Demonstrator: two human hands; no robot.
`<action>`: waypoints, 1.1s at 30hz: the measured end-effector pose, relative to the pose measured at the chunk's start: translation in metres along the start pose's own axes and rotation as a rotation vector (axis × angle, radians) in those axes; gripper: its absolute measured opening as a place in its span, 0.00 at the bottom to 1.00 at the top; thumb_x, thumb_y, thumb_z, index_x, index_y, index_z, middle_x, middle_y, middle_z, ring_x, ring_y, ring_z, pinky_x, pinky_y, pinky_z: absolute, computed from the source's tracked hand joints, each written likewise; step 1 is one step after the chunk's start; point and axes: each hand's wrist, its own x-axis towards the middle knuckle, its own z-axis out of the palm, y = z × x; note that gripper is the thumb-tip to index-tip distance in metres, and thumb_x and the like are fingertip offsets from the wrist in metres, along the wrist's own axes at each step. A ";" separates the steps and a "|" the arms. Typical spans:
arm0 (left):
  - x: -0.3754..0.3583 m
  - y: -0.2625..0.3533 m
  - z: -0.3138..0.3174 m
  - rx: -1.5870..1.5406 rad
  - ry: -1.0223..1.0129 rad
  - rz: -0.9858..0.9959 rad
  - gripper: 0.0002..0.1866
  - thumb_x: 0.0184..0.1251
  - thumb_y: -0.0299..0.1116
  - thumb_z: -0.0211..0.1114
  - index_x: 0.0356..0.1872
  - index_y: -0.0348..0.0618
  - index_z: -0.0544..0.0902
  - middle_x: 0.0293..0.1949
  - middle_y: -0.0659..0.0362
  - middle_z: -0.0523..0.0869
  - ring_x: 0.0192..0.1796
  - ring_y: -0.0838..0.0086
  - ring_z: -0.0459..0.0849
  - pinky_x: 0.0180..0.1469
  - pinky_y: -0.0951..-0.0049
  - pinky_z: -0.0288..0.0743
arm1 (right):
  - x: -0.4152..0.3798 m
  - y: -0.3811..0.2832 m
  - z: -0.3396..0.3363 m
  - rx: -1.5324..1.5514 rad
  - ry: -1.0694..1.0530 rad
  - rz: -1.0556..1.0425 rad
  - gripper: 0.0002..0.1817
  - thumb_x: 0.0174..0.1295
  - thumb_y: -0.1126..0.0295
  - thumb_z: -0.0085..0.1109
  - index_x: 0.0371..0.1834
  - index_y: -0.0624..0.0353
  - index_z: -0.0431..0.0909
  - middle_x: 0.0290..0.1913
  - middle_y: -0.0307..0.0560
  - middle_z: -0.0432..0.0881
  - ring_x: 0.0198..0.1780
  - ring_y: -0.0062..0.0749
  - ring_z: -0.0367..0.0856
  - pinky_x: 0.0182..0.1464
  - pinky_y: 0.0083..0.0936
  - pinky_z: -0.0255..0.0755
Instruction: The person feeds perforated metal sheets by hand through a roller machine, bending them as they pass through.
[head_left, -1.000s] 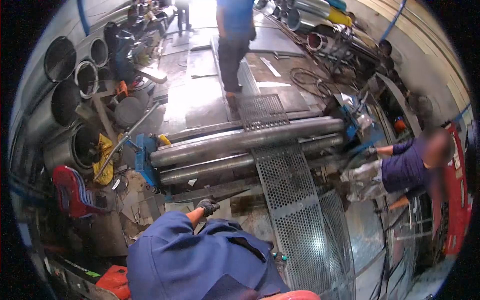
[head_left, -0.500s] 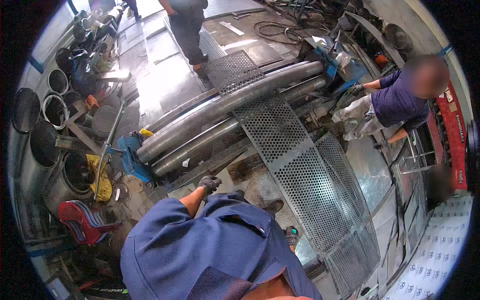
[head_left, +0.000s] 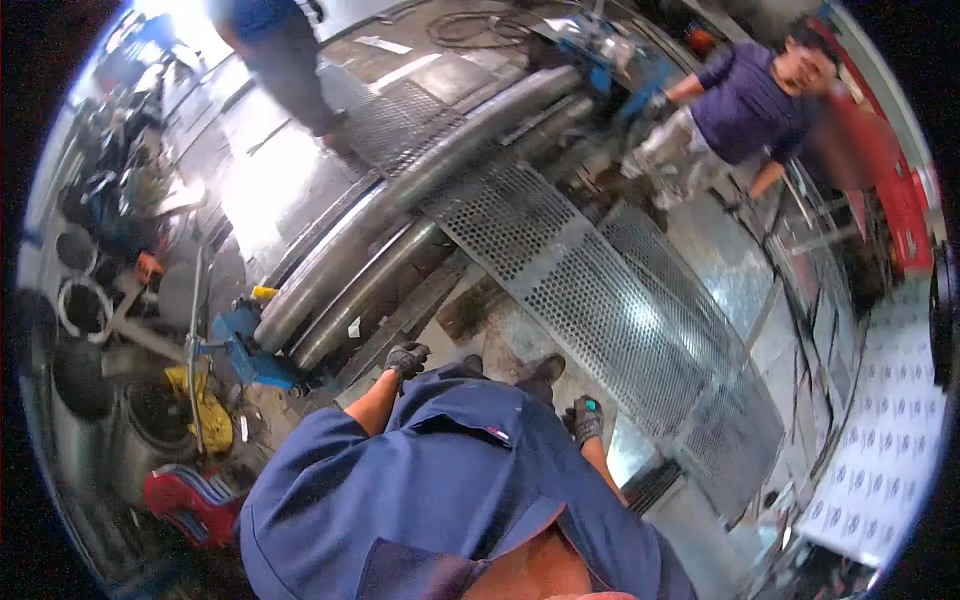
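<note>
Standing person (head_left: 275, 50) at far left: blurred, head cut off by the top edge. Perforated sheet (head_left: 560, 270): one stretch hidden beneath the upper roller (head_left: 400, 203). Red equipment (head_left: 905, 205), far right: partly obscured by a blurred patch. Print on the white sheeting (head_left: 880, 420), right: too small to read. Left hand (head_left: 407, 358) and right hand (head_left: 584, 418): palms hidden; contents, if any, undetermined.

Perforated sheet (head_left: 610, 300) between steel rollers (head_left: 405, 218)
</note>
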 end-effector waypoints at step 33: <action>0.090 -0.044 0.006 0.189 -0.148 0.020 0.20 0.61 0.45 0.63 0.47 0.41 0.81 0.37 0.55 0.86 0.39 0.68 0.84 0.40 0.71 0.77 | 0.033 0.089 -0.031 -0.645 0.187 -0.292 0.16 0.57 0.58 0.49 0.33 0.59 0.80 0.34 0.60 0.81 0.40 0.55 0.79 0.42 0.41 0.72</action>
